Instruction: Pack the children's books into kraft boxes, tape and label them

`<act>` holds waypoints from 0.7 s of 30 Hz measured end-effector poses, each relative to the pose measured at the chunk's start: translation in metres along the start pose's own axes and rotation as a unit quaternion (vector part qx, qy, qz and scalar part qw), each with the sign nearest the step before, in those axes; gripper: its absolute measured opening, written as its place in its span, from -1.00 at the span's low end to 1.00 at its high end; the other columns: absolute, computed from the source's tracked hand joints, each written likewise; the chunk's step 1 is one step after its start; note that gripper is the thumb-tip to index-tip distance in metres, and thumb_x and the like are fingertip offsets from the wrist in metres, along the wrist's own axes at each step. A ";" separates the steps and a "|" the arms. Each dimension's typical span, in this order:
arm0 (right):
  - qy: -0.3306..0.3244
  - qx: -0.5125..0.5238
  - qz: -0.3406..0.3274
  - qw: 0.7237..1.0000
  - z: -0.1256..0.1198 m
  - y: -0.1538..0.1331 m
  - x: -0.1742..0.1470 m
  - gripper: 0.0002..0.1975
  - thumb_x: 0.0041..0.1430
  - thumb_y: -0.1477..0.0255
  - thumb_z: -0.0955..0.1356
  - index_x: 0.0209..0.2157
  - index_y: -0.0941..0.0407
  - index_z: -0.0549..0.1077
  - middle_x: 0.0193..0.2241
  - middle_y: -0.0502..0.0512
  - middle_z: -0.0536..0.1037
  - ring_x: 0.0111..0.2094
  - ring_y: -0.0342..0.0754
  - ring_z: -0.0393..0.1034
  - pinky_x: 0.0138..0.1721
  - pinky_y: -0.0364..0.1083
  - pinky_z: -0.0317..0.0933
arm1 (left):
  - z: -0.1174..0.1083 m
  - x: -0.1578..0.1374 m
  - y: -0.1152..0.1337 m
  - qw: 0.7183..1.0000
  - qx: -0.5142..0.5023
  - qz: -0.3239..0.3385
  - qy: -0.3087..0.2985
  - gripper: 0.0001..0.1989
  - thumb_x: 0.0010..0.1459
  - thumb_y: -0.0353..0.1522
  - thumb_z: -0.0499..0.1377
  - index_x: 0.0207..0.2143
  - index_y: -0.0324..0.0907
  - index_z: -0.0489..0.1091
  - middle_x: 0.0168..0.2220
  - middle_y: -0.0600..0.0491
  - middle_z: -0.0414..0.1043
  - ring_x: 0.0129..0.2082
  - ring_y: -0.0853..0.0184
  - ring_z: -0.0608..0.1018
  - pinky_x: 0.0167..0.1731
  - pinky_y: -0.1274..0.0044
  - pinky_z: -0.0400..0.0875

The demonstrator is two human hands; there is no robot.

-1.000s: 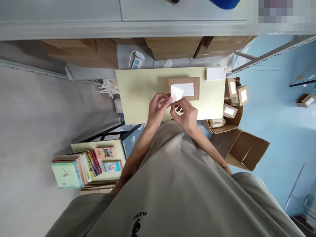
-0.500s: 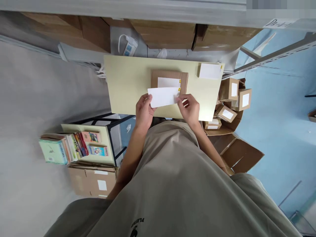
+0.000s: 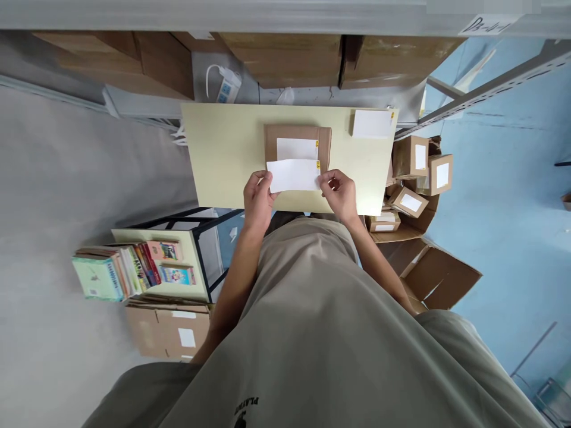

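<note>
Between my two hands a white label (image 3: 293, 176) with a small yellow mark at its upper right corner is held level. My left hand (image 3: 257, 199) pinches its left end, thumb on top. At the opposite end, the fingers of my right hand (image 3: 339, 190) are closed on the right edge. Just beyond the label, a brown cardboard box (image 3: 325, 142) lies on the pale yellow table (image 3: 227, 154). Another white label (image 3: 297, 148) sits on top of that box, its near part hidden behind the held one. A stack of white labels (image 3: 372, 123) rests at the table's far right corner.
Large cardboard boxes (image 3: 285, 59) stand on the shelf behind the table, beside a white power strip (image 3: 229, 86). To the right, an open carton (image 3: 408, 226) holds several labelled small boxes. Books (image 3: 120, 267) stand on a lower table at left, above flattened cartons (image 3: 165, 327).
The held label has turned from slightly tilted to nearly level. My right fingers have settled on its right edge. The whole view has shifted slightly.
</note>
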State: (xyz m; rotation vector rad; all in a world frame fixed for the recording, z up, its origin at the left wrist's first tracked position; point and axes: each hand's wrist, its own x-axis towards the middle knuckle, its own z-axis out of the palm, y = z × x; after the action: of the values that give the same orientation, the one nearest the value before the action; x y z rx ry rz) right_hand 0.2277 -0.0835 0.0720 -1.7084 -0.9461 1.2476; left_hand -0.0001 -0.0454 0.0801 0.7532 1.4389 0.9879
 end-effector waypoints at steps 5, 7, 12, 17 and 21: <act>0.009 -0.031 0.002 0.999 0.005 0.004 -0.001 -0.63 0.46 -0.02 0.45 -0.22 0.00 0.56 -0.24 0.06 0.68 -0.28 -0.01 0.55 -0.21 -0.01 0.50 | -0.016 0.018 -0.013 0.996 0.094 0.003 0.011 -0.48 0.26 0.17 0.51 -0.19 -0.02 0.51 -0.26 0.07 0.58 -0.17 0.27 0.69 -0.24 0.52 0.56; 0.005 -0.052 0.019 0.998 0.008 0.007 0.004 -0.62 0.48 -0.02 0.45 -0.23 0.00 0.56 -0.26 0.05 0.68 -0.31 -0.01 0.54 -0.19 -0.01 0.49 | -0.021 0.030 -0.016 0.994 0.113 0.004 0.011 -0.52 0.28 0.12 0.51 -0.19 -0.04 0.53 -0.30 0.08 0.55 -0.26 0.30 0.63 -0.28 0.52 0.52; 0.026 -0.123 0.046 0.991 0.021 0.018 0.032 -0.59 0.59 0.00 0.40 -0.23 0.02 0.56 -0.26 0.08 0.69 -0.27 0.02 0.57 -0.09 0.01 0.46 | -0.017 0.072 -0.027 0.989 0.145 0.014 0.006 -0.55 0.25 0.04 0.56 -0.24 -0.11 0.59 -0.37 0.08 0.54 -0.34 0.34 0.55 -0.27 0.50 0.50; 0.039 -0.186 0.072 0.979 0.032 0.030 0.075 -0.64 0.63 0.08 0.37 -0.18 0.03 0.57 -0.19 0.19 0.73 -0.10 0.17 0.66 0.00 0.09 0.47 | -0.004 0.119 -0.045 0.987 0.160 0.025 0.005 -0.57 0.24 0.00 0.58 -0.28 -0.12 0.57 -0.37 0.08 0.56 -0.30 0.30 0.58 -0.20 0.47 0.55; 0.036 -0.215 0.102 0.971 0.037 0.035 0.097 -0.71 0.63 0.15 0.38 -0.15 0.04 0.59 -0.16 0.24 0.76 -0.03 0.25 0.68 0.09 0.17 0.52 | 0.000 0.140 -0.058 0.981 0.189 0.046 0.007 -0.68 0.27 -0.12 0.53 -0.31 -0.10 0.55 -0.36 0.07 0.57 -0.28 0.27 0.59 -0.15 0.43 0.55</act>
State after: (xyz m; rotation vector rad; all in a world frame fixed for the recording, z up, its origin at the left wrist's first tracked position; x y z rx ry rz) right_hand 0.2185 -0.0034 -0.0030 -2.2218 -1.0745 1.1546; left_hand -0.0111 0.0532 -0.0341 1.0993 1.6395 0.7966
